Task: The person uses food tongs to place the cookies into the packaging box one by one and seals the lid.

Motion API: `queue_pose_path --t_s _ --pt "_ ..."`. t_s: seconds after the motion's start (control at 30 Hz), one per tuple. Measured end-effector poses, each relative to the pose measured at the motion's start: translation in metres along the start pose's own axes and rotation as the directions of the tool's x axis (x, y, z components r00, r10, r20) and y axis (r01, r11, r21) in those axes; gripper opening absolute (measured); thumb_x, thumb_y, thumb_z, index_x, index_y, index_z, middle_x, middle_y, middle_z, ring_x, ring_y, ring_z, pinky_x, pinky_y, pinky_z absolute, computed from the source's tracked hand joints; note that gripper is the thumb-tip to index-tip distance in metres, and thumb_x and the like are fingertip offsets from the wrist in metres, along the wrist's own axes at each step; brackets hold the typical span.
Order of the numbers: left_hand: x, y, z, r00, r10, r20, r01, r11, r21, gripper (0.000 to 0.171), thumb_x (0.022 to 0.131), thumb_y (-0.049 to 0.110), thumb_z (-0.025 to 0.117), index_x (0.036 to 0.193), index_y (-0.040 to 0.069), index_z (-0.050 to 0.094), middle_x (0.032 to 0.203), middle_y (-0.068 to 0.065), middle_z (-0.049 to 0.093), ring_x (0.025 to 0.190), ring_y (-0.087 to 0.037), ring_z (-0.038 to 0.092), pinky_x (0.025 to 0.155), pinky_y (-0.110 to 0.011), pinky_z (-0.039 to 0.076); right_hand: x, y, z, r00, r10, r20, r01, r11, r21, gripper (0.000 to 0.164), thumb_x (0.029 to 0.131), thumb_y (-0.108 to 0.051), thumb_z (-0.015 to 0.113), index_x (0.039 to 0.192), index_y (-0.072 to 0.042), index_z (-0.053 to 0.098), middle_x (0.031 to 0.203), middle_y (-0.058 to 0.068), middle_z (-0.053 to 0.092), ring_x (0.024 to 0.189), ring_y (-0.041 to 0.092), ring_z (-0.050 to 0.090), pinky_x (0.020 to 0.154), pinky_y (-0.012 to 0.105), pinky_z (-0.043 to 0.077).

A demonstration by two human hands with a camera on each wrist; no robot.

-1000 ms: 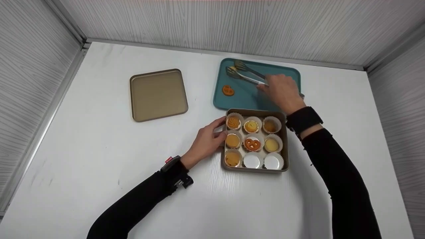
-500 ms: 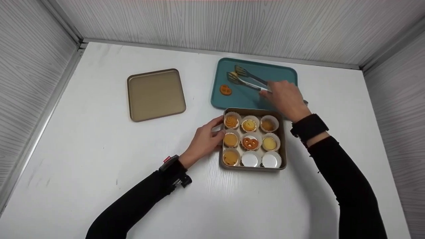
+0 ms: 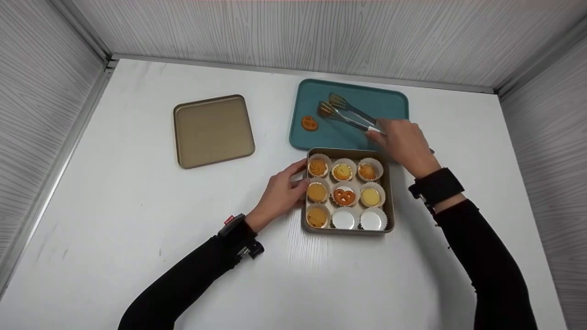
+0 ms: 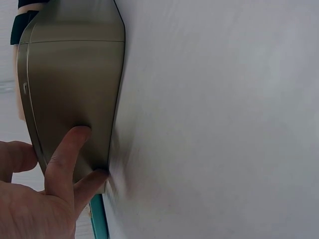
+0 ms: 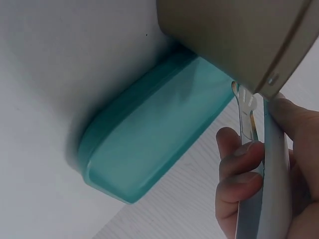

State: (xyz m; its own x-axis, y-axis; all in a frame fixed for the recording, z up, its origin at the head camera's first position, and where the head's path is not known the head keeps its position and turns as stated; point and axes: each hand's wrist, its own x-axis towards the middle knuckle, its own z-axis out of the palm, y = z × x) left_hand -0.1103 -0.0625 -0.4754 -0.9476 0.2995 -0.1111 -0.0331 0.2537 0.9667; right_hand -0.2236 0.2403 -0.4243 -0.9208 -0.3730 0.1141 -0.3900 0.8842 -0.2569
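In the head view, my right hand (image 3: pixel 406 142) grips metal tongs (image 3: pixel 360 120) above the teal tray (image 3: pixel 392 98). The tong heads stand a little apart, with no cookie plainly visible between them. A pretzel-shaped cookie (image 3: pixel 309 123) lies on the tray, left of the tongs. My left hand (image 3: pixel 282 192) presses its fingertips to the left outer wall of a gold tin (image 3: pixel 348 232); the left wrist view shows two fingers (image 4: pixel 70 149) on that wall. Several paper cups in the tin hold cookies; two front cups (image 3: pixel 373 220) show only white bottoms.
A shallow square gold tray (image 3: pixel 213 130) lies at the left on the white table (image 3: pixel 128 220). The teal tray sits just behind the tin. Grey wood-grain panels (image 3: pixel 293 36) stand at the back and both sides.
My right hand and the tongs have moved toward me and rightward. The yellowish piece once seen at the tong heads no longer shows. My left hand stays at the tin.
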Motion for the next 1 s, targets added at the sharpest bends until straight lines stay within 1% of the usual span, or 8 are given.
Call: queue_pose_path --t_s 0.13,0.23,0.37,0.47,0.6,0.73,0.87,1.0 --pt "-0.001 0.000 0.000 1.000 -0.004 0.002 0.004 1.000 -0.002 0.057 0.105 0.014 0.056 0.159 0.006 0.040 0.158 -0.012 0.048 0.126 -0.025 0.064 0.094 -0.032 0.057 -0.010 0.007 -0.004 1.000 0.010 -0.012 -0.010 0.999 0.053 0.034 0.104 -0.035 0.064 0.092 -0.003 0.064 0.063 0.007 0.051 0.059 0.026 0.049 0.056 0.038 0.037" --pt "-0.001 0.001 0.000 1.000 -0.020 0.000 0.020 1.000 -0.017 0.057 0.105 0.014 0.057 0.159 0.007 0.040 0.158 -0.010 0.048 0.126 -0.024 0.064 0.086 -0.031 0.060 -0.018 0.010 -0.008 0.999 0.032 0.007 -0.032 0.995 0.090 0.036 0.104 -0.036 0.064 0.103 0.000 0.069 0.066 0.008 0.056 0.063 0.025 0.052 0.058 0.040 0.040" --pt "-0.001 0.001 0.000 1.000 -0.031 0.002 0.031 0.999 -0.031 0.057 0.105 0.014 0.057 0.160 0.008 0.040 0.158 -0.009 0.048 0.126 -0.024 0.064 0.080 -0.031 0.062 -0.031 0.013 -0.013 0.998 0.049 0.029 -0.052 0.992 0.118 0.048 0.104 -0.037 0.064 0.128 0.005 0.068 0.082 0.017 0.071 0.076 0.034 0.067 0.071 0.051 0.053" --pt "-0.001 0.001 0.000 1.000 -0.028 0.004 0.028 0.999 -0.031 0.057 0.106 0.015 0.056 0.160 0.009 0.040 0.158 -0.010 0.048 0.127 -0.024 0.064 0.082 -0.032 0.061 -0.040 0.013 -0.015 0.999 0.048 0.023 -0.050 0.992 0.120 0.050 0.104 -0.037 0.064 0.131 0.006 0.066 0.084 0.018 0.072 0.078 0.034 0.068 0.073 0.052 0.054" --pt "-0.001 0.002 0.000 1.000 -0.021 0.005 0.021 1.000 -0.014 0.057 0.105 0.015 0.056 0.160 0.008 0.040 0.158 -0.010 0.048 0.127 -0.025 0.063 0.091 -0.032 0.059 -0.054 0.012 -0.018 1.000 0.029 -0.009 -0.028 0.994 0.103 0.046 0.104 -0.038 0.063 0.124 0.003 0.069 0.075 0.012 0.067 0.067 0.025 0.058 0.061 0.041 0.047" --pt "-0.001 0.002 -0.001 1.000 -0.018 0.002 0.018 1.000 0.006 0.057 0.105 0.015 0.056 0.160 0.009 0.040 0.158 -0.011 0.048 0.127 -0.025 0.063 0.093 -0.033 0.058 -0.069 0.011 -0.022 0.999 0.005 -0.041 0.000 0.994 0.106 0.045 0.104 -0.036 0.065 0.126 0.002 0.068 0.079 0.012 0.069 0.067 0.024 0.056 0.060 0.038 0.044" --pt "0.000 0.002 -0.001 1.000 -0.020 0.005 0.020 1.000 0.001 0.057 0.106 0.015 0.057 0.160 0.008 0.040 0.158 -0.011 0.047 0.127 -0.026 0.063 0.089 -0.033 0.060 -0.081 0.011 -0.025 0.999 0.004 -0.054 0.003 0.992 0.130 0.049 0.102 -0.036 0.067 0.130 0.004 0.068 0.084 0.017 0.072 0.071 0.027 0.060 0.064 0.043 0.048" --pt "0.000 0.002 0.000 1.000 -0.017 -0.006 0.017 1.000 0.017 0.057 0.105 0.015 0.057 0.159 0.008 0.040 0.157 -0.011 0.048 0.125 -0.026 0.064 0.091 -0.032 0.059 -0.093 0.011 -0.029 0.998 0.015 -0.056 -0.005 0.986 0.165 0.054 0.101 -0.035 0.069 0.134 0.008 0.065 0.100 0.025 0.074 0.087 0.037 0.071 0.075 0.053 0.056"
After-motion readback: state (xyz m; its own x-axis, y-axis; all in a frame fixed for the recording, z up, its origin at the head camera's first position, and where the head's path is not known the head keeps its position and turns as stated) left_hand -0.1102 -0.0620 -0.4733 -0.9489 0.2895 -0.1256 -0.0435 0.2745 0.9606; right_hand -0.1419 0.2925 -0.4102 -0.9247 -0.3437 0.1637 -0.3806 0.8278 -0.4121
